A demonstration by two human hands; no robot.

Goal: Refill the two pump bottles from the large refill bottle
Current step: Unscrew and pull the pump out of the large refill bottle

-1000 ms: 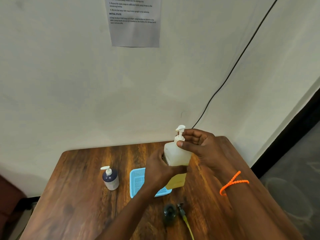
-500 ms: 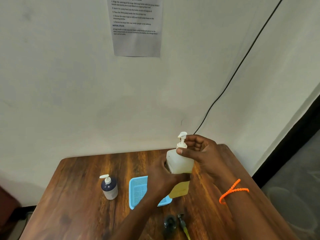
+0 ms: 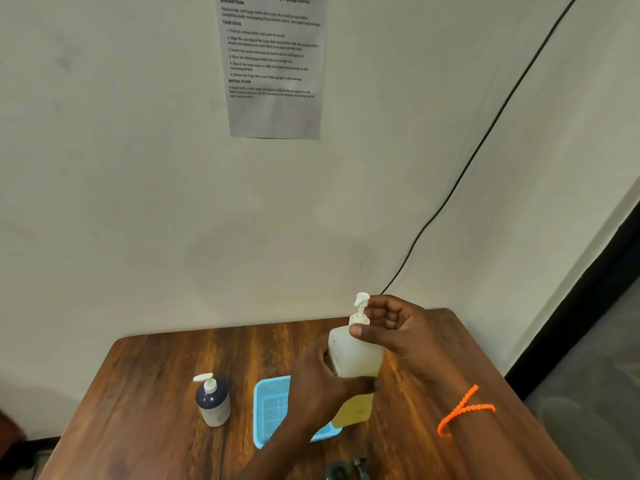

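Right hand (image 3: 398, 336) is still pinching pump collar (image 3: 358, 319), left hand (image 3: 323, 382) gripping pump bottle (image 3: 353, 362) at frame center; grip unchanged, probably twisting the cap.

A wooden table (image 3: 149, 403) with dark brown grain and rounded corners filled the lower part of the frame, and its far edge met the pale wall. In the lower left of centre a small pump bottle (image 3: 212, 401) stood upright on the wood, dark at the top and pale at the bottom, with a white pump head. Near it, to the right, a light blue mesh tray (image 3: 272, 408) lay flat on the table, partly hidden. At the bottom edge of the frame, right of centre, some small dark objects (image 3: 348, 470) lay on the wood; they were cut off and could not be identified.
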